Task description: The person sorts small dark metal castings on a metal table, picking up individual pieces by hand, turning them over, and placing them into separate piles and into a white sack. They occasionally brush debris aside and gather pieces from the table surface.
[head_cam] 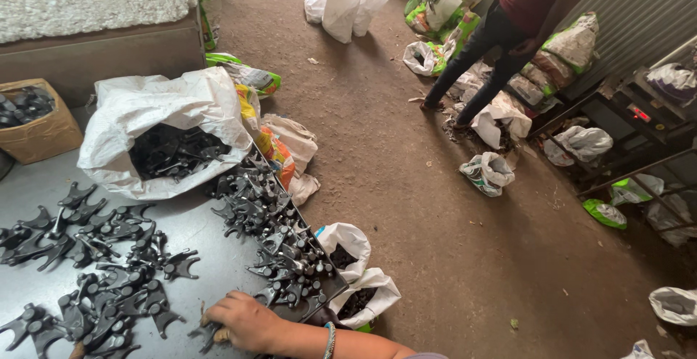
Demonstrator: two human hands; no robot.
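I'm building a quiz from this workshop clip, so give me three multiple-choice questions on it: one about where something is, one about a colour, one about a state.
1. Where does the open white sack of dark parts lie?
A. on the grey table top, far left
B. on the dirt floor by the standing person
C. on the shelf at right

2. What colour are the forked metal parts spread on the table?
A. red
B. black
C. yellow

3. What is the hand at the bottom edge doing?
A. lifted in the air
B. holding a sack
C. resting on the parts, fingers bent

Answers: 1 A, the sack lies on the table; 2 B, all look black; 3 C, it presses down among them.
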